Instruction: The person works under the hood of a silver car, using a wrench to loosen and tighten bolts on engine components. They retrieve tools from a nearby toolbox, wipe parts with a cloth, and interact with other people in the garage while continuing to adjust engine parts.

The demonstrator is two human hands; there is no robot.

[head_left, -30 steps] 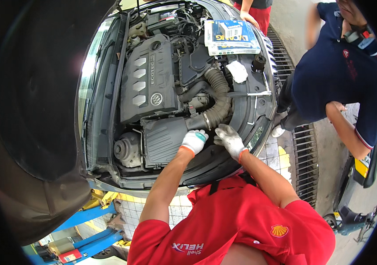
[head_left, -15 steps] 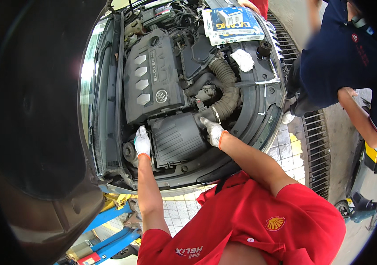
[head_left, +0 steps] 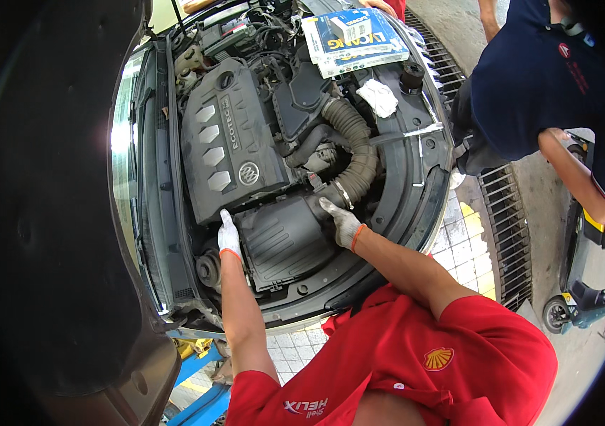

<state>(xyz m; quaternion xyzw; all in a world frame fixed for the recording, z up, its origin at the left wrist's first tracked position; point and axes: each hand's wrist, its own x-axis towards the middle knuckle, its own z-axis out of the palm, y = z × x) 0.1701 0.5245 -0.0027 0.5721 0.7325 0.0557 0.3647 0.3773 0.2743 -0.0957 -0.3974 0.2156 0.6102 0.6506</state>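
Observation:
A black, ribbed air filter housing (head_left: 287, 240) sits in the near part of the engine bay, between my two gloved hands. My left hand (head_left: 228, 234) grips its left side; the fingers point forward and partly drop out of sight behind the edge. On the opposite side my right hand (head_left: 343, 224) holds the housing near its outlet, thumb on top and the other fingers hidden below. From that outlet a corrugated intake hose (head_left: 359, 156) curves away, with a metal clamp (head_left: 345, 194) around its near end. Both gloves are white with orange cuffs.
Beyond the housing lies the engine cover (head_left: 228, 142). Blue-and-white boxes (head_left: 355, 44), a white cloth (head_left: 378, 98), a black oil filter (head_left: 411, 78) and a ratchet wrench (head_left: 423, 131) rest along the car's front. A person in navy (head_left: 540, 85) stands at right. The raised hood (head_left: 47, 213) fills the left.
The view has shifted slightly, so the car appears further left. Both hands keep their places on the housing's sides. The person in navy has moved a little.

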